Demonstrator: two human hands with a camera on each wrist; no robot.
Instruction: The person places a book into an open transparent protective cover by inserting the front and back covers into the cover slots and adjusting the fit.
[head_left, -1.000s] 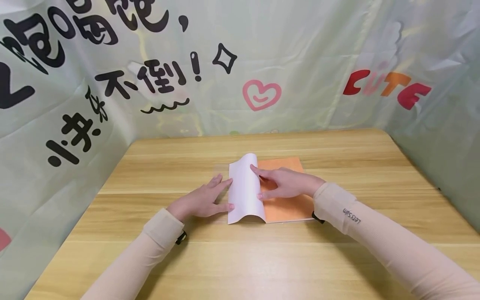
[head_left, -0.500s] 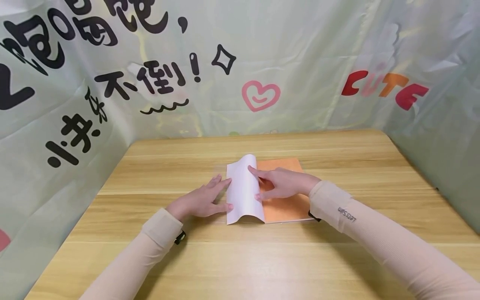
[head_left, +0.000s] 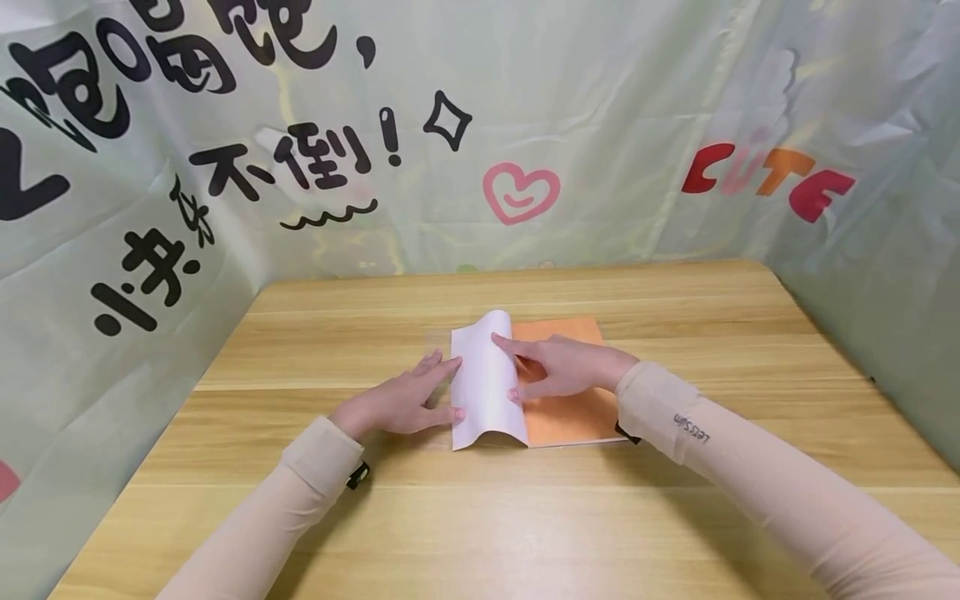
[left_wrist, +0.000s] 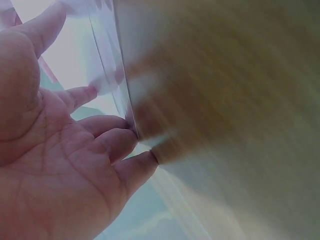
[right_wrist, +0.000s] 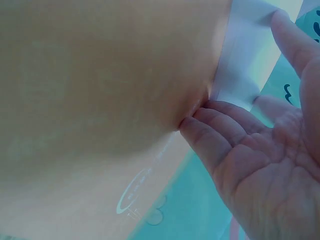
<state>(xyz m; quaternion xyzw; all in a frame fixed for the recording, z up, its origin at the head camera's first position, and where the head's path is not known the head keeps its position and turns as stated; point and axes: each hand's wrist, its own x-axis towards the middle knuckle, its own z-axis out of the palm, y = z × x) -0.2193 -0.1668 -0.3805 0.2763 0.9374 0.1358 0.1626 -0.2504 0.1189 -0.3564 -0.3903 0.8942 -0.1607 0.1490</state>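
A white page [head_left: 483, 379] bows upward along its middle, beside an orange sheet [head_left: 570, 421] that lies flat on the wooden table. Together they look like an opened booklet or notebook. My left hand [head_left: 401, 400] is spread at the page's left edge, thumb and index fingertip touching the white surface. In the left wrist view the other fingertips of that left hand [left_wrist: 75, 145] reach down along the page edge. My right hand [head_left: 566, 365] rests its index finger and thumb on the page's right part. The right wrist view shows its remaining fingers [right_wrist: 215, 132] bent toward the orange sheet.
The wooden table [head_left: 480, 525] stretches around the booklet on all sides. Behind it hangs a pale fabric curtain [head_left: 600, 108] with printed lettering and a pink heart, closing in the back and both sides. White print [right_wrist: 135, 192] shows on the orange sheet.
The white page and my right hand have shifted very slightly to the left. My left hand has kept nearly the same place and pose.
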